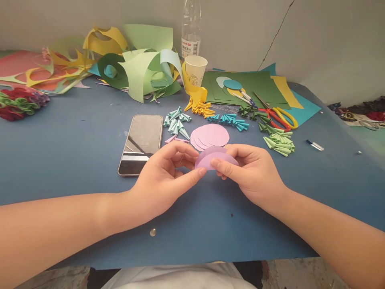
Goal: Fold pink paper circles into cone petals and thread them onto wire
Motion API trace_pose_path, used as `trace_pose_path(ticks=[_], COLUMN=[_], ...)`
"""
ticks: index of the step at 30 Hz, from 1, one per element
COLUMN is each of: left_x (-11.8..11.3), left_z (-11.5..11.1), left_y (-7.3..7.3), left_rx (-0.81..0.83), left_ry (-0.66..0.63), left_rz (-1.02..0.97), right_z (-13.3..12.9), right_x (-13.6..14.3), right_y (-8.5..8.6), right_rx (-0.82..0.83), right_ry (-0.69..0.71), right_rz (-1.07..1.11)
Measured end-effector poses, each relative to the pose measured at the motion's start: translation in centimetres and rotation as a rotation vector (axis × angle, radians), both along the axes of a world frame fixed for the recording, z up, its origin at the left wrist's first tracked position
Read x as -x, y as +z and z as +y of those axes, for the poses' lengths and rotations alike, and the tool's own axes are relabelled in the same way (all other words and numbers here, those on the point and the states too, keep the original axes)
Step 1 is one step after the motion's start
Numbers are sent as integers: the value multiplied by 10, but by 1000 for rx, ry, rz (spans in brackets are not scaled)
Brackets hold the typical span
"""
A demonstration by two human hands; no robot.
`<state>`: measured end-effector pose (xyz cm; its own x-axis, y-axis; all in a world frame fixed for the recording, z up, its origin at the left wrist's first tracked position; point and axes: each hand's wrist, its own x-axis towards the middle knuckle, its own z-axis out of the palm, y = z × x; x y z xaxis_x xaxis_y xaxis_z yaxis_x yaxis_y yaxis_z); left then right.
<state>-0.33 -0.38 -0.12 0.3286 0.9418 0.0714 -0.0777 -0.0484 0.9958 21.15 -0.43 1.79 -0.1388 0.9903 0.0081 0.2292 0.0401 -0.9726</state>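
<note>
A purple paper circle (pixel 210 160), bent over on itself, is held between both hands above the near part of the table. My left hand (pixel 171 172) pinches its left edge between thumb and fingers. On the other side my right hand (pixel 252 168) grips it, thumb on top and fingers behind. Just beyond lies a small stack of pink paper circles (pixel 210 134). Small rolled paper cones lie around it: pale blue cones (pixel 177 121), yellow cones (pixel 201 108), blue cones (pixel 231 120) and light green cones (pixel 280 143). A few pink cones (pixel 176 139) are partly hidden by my left hand.
A phone (pixel 141 142) lies left of the cones. Scissors (pixel 278 116) rest near green paper sheets (pixel 255 86) at the back right. A paper cup (pixel 195 70) and a plastic bottle (pixel 191 32) stand at the back, beside curled paper scraps (pixel 141 72).
</note>
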Motion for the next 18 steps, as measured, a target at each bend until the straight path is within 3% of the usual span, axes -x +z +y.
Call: trace_pose_path(ticks=[4,9,18], left_x=[-2,-3,-4], left_z=[0,0,1], left_y=[2,7,6], left_rx=[8,71,70], left_ry=[43,47,13], left_rz=[35,96,109], right_z=[-1,0,0], right_x=[1,5,5], right_y=[-4,-5,-1], right_rx=[-7,90,51], right_ry=[-18,-10,46], right_rz=[15,232,180])
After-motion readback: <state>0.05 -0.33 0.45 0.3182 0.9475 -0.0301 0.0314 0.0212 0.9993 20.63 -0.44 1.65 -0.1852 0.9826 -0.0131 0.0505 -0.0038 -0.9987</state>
